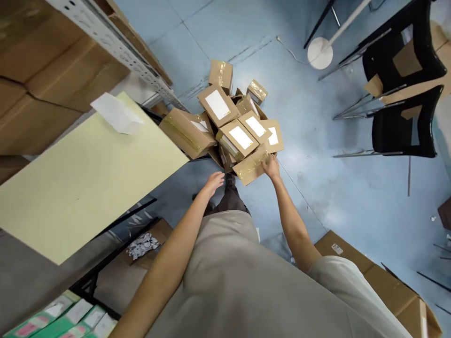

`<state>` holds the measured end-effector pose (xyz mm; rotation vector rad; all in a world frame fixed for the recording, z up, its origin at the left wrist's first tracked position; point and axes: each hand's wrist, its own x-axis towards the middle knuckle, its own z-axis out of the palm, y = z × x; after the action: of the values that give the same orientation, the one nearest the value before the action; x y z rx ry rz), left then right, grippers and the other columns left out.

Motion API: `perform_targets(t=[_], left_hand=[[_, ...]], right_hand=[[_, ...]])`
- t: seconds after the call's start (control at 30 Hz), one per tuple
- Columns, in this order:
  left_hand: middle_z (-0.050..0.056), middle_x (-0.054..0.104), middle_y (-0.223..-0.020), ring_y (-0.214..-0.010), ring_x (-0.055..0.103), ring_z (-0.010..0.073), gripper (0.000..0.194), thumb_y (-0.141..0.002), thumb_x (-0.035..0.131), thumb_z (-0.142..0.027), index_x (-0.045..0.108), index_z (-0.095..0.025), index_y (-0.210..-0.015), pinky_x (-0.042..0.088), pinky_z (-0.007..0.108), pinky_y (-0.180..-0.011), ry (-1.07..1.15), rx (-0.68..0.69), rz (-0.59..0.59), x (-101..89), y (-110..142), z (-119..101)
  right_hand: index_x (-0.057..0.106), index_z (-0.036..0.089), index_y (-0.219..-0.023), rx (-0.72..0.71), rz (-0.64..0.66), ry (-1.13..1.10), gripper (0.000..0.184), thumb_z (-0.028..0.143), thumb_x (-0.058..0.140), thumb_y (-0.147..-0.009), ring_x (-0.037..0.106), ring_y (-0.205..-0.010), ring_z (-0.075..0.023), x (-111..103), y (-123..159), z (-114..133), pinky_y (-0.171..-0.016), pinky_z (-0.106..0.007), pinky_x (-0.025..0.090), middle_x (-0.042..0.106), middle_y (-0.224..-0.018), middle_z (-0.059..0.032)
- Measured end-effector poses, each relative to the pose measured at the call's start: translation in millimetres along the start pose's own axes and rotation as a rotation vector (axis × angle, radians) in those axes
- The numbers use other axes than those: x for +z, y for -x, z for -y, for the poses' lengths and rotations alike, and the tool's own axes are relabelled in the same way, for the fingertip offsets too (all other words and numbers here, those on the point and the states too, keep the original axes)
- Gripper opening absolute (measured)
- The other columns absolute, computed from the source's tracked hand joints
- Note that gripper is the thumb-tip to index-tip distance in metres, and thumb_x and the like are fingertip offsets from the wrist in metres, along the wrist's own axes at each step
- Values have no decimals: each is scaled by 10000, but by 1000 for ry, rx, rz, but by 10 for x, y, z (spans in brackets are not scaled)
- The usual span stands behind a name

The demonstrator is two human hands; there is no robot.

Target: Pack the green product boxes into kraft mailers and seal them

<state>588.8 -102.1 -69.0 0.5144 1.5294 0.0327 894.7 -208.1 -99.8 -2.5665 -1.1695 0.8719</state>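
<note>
Several boxes (241,137) (right fingers (272,160) on one) lie between board (91,178) and chairs (389,130).

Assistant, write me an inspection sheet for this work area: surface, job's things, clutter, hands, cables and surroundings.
Surface: blue floor around the pile; pale yellow tabletop at left.
Job's things: taped cartons heaped at odd angles, several with white labels facing up.
Clutter: white paper on the tabletop; small pale pieces at lower left.
Hands: right hand touches the nearest carton, grip unclear; left hand open near the pile, holding nothing visible.
Cables: one white cable on the floor, leading toward a round white base.
Surroundings: black chairs at right; metal shelf upright at left; large cardboard box at lower right.
</note>
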Motion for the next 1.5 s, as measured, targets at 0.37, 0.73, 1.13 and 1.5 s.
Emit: perform_targets(t=[0.37,0.73,1.13,1.5], left_hand=[[213,771,-1485,-1330,777,302,285,-981,772,-328,751,-178,-1223,565,479,-1239,520,323,-37,-1596,1017,328],[176,828,-1387,-1280,801,307,334,-909,818,-378,794,-195,-1187,550,481,-1227,1115,687,-266,-3357,2263,2035],[154,798,-1442,-1371,749,314,413,-955,771,-417,779,-192,-1302,599,458,-1154,1661,670,-919,-4458,2998,4488],[223,320,-1878,-1724,393,375,823,-1018,673,-395,319,-226,-1741,524,502,-1271,1690,272,-1099,-5108,2549,5664]], right_hand=[[730,128,-1436,-438,87,-256,502,456,620,-1072,679,-1464,-373,224,823,1832,-1290,-544,504,750,-1497,-246],[774,200,-1404,-1076,574,-160,536,609,628,-1090,731,-1414,-346,1479,3011,4081,-1253,-520,551,783,-1484,-185],[789,224,-1399,-1413,1013,223,455,530,673,-1083,726,-1433,-315,2996,5313,5381,-1298,-477,525,781,-1496,-153],[772,225,-1237,-671,1342,543,380,233,929,-891,804,-1196,-278,4532,6481,5795,-1150,-429,620,835,-1162,-79]])
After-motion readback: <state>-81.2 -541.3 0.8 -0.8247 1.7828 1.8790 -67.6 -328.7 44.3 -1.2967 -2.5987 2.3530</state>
